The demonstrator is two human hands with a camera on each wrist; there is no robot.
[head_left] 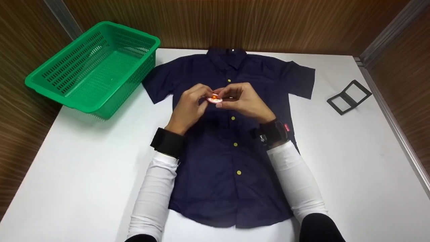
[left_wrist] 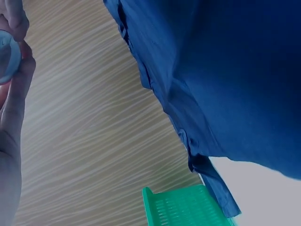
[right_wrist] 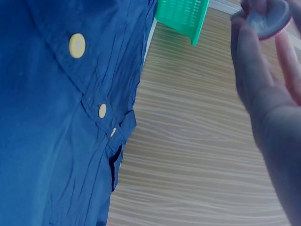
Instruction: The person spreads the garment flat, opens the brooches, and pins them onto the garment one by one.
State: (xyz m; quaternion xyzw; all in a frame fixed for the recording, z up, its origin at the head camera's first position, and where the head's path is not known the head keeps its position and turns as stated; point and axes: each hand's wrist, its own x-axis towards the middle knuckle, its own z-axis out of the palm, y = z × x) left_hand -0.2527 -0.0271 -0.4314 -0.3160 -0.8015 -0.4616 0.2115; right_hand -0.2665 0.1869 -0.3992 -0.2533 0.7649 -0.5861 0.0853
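Both hands meet over the chest of a dark navy short-sleeved shirt (head_left: 203,168) with yellow buttons, which lies buttoned up and flat. Between them is a small round badge (head_left: 214,99), white and red with a bright orange spot. My left hand (head_left: 190,107) pinches its left edge with thumb and fingers, while the right hand (head_left: 248,101) pinches the right side. In the left wrist view the pale underside of the badge (left_wrist: 14,63) shows at the frame's edge. The right wrist view has it at the top right, partly covered by fingers.
On the left of the white table (head_left: 90,174) stands a green plastic basket (head_left: 129,89), close to the shirt's sleeve. A black folding frame (head_left: 349,97) with two pale panels lies on the right. Wood-grain walls (head_left: 188,25) border the table's back and sides.
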